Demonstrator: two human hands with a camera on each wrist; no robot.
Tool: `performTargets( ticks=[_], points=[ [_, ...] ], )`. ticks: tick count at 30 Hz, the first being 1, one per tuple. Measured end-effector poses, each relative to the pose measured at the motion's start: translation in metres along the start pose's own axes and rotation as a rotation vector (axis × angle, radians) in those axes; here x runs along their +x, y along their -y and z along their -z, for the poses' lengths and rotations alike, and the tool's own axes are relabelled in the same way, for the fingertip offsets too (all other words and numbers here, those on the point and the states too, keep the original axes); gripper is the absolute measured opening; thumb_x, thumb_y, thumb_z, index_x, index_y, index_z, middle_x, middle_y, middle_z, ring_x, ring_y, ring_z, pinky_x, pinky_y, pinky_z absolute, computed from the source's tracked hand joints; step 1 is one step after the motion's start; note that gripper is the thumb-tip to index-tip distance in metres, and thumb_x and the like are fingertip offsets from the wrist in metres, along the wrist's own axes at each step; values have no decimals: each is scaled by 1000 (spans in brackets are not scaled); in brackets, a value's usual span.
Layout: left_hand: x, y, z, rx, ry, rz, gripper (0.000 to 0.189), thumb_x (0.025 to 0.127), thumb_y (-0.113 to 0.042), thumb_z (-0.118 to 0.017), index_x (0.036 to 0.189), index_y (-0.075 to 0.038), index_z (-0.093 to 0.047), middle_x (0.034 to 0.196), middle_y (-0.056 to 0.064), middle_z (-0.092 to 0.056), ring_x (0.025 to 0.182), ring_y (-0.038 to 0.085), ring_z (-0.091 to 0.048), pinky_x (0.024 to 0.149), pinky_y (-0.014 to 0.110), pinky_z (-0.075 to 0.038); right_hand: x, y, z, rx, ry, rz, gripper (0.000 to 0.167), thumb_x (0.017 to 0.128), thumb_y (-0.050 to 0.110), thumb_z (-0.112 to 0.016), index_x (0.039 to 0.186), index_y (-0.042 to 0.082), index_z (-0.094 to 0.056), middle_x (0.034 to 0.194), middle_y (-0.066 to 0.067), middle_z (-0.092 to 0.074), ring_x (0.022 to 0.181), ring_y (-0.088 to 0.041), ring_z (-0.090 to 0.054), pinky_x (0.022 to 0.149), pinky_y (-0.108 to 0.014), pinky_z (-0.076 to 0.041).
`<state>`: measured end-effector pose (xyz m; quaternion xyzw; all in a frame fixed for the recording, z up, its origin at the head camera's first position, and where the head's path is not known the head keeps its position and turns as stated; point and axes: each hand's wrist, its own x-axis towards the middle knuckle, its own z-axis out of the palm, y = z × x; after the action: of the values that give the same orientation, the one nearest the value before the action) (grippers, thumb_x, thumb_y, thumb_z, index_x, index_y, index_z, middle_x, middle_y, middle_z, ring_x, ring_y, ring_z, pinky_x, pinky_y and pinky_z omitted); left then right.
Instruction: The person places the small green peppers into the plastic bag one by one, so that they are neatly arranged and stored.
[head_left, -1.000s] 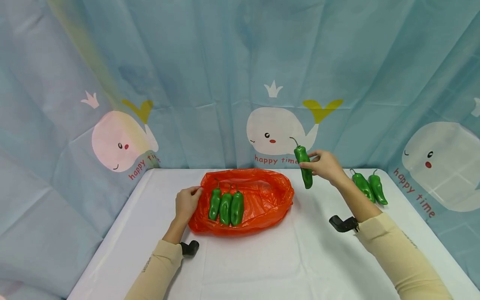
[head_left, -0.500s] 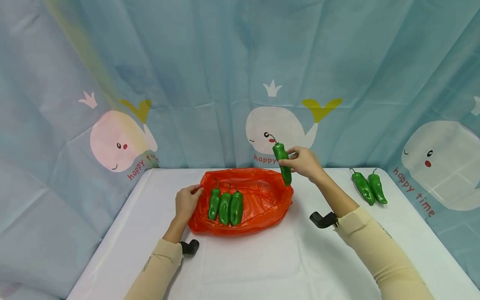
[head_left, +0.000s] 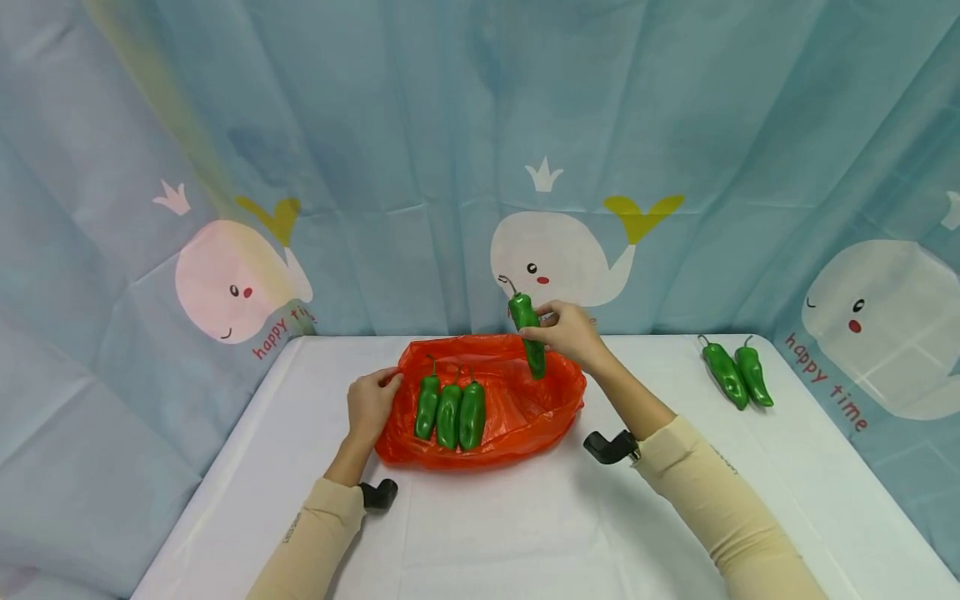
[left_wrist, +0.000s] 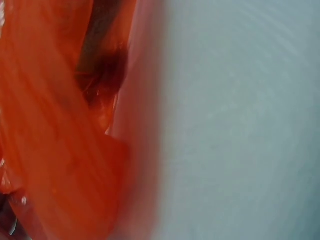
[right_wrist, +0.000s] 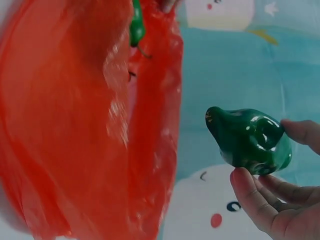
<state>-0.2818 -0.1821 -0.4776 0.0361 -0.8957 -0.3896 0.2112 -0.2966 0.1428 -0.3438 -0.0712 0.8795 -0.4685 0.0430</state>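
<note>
A red plastic bag (head_left: 525, 446) lies spread on the table with its mouth facing up. Inside its left half, three green peppers (head_left: 447, 417) lie side by side, stems toward the back. My left hand (head_left: 370, 406) pinches the bag's left rim between thumb and fingers. Above the bag's right half, my right hand (head_left: 564, 335) holds another green pepper (head_left: 527, 321) between thumb and fingers, stem up and body slightly tilted. In the right wrist view this pepper (right_wrist: 255, 137) shows end-on, beside the bag (right_wrist: 75, 120). The left wrist view shows mostly blurred red plastic (left_wrist: 65, 150).
Two green peppers (head_left: 737, 373) lie at the back right of the white-covered table (head_left: 495, 533). Behind the table hangs a blue curtain (head_left: 420, 167) with whale prints. Black camera mounts (head_left: 611, 447) stick out from both wrists.
My right hand has carried its pepper leftward from the right of the bag to over it. My left hand stays at the bag's rim. The other peppers have not moved.
</note>
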Motion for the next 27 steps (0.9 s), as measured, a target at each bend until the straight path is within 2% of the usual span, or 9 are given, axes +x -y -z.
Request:
performTargets(
  ticks=[5,10,15,22,27],
  points=[
    [0,0,-1,-1,-33,-4,24,91,-18,-68,105,-2,-75,97,18,-75,92,36,-70,83,49,-56,0,-2,-12,13,12,13,54,86,24,-74,129,-2,-55,109,-22,-64,85,-29,-68,77,-39,-61],
    [1,0,-2,-16,-44,-5,24,91,-18,-68,105,-1,-75,97,18,-75,92,36,-70,83,49,-57,0,-5,-23,3,12,-8,53,85,26,-75,128,0,-56,106,-20,-64,80,-26,-68,74,-36,-60],
    [1,0,-2,-17,-45,-10,23,90,-17,-68,104,-1,-76,96,18,-75,91,36,-70,83,49,-56,-2,-7,-32,9,23,1,53,86,25,-74,128,0,-55,107,-20,-64,82,-26,-69,76,-39,-61],
    [1,2,-2,4,-25,-10,21,88,-17,-69,102,-2,-77,95,17,-75,92,36,-71,82,49,-55,-4,-9,-43,-20,27,-23,55,84,28,-75,128,2,-56,102,-17,-65,80,-27,-67,66,-30,-55],
    [1,2,-2,2,-14,1,22,89,-17,-69,104,-3,-76,96,17,-75,94,37,-70,84,49,-55,-4,-11,-51,-9,39,-42,56,84,28,-75,129,1,-56,102,-18,-66,78,-27,-68,65,-29,-56]
  ],
)
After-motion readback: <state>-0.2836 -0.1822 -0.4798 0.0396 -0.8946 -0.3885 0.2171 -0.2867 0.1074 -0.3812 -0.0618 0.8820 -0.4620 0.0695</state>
